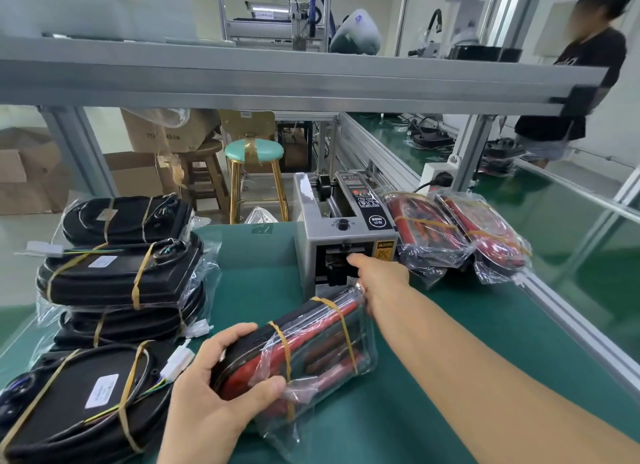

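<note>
**Left of frame.** Black bundles (121,276), yellow-banded and bagged, are piled from mid-left down to the lower left corner. Neither hand touches them.

**Lower centre.** The left hand (214,387) is clamped on the near end of the bagged red bundle (311,346), thumb on top and fingers curled round the black end. The bundle lies on the green mat (485,342) at lower centre. Its far end points up-frame and stops just short of the tape dispenser. The clear film at the near end is loose and wrinkled.

**Centre.** The tape dispenser (343,228) stands upright with its outlet facing the camera. The right hand (377,280) is at the outlet, index finger extended into the opening. The thumb and other fingers are hidden behind the hand, so I cannot tell whether they have closed on a strip. No strip is visible.

**Right of centre.** Two sealed red packs (457,235) lie side by side, just beside the dispenser.

**Assessment.** The step in hand appears to be drawing a strip of tape to close the bag.

**Recommended practice:**
- Take the strip by its free end only.
- Draw it straight toward the lower frame so it cannot curl on itself.
- Hold the fingertip clear of the cutter inside the outlet.
- Gather the slack film flat with the left hand before the strip lands.
- Lay the strip across the fold and press from the middle outward.
</note>
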A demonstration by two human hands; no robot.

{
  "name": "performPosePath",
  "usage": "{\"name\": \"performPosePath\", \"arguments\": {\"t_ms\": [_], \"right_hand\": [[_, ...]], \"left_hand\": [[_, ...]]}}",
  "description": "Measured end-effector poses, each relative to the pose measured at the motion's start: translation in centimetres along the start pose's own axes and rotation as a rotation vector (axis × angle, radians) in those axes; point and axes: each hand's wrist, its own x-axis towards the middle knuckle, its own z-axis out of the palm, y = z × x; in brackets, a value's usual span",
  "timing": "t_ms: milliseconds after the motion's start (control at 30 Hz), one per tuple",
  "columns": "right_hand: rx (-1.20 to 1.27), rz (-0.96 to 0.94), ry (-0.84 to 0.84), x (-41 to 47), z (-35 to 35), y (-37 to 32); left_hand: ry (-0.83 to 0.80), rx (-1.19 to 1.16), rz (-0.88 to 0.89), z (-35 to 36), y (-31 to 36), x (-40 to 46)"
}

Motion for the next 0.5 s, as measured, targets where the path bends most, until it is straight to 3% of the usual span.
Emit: {"name": "performPosePath", "arguments": {"t_ms": [67, 200, 333, 400, 500], "right_hand": [[0.025, 0.008, -0.014, 0.0, 0.2, 0.2], [0.066, 0.039, -0.31, -2.0, -2.2, -0.9], [-0.223, -0.335, -0.619, -8.2, -4.9, -1.2], [-0.29, -0.446, -0.66, -10.6, -5.3, -0.3], [-0.332, -0.467, -0.646, -11.1, -5.5, 1.3]], "left_hand": [[0.012, -0.02, -0.022, 0.1, -0.1, -0.2], [0.073, 0.032, 0.013, 1.2, 0.1, -0.9], [0.167, 0.13, 0.099, 3.9, 0.5, -1.7], [0.23, 0.159, 0.116, 5.2, 0.8, -2.2], [0.303, 0.209, 0.104, 6.5, 0.9, -2.6]]}}
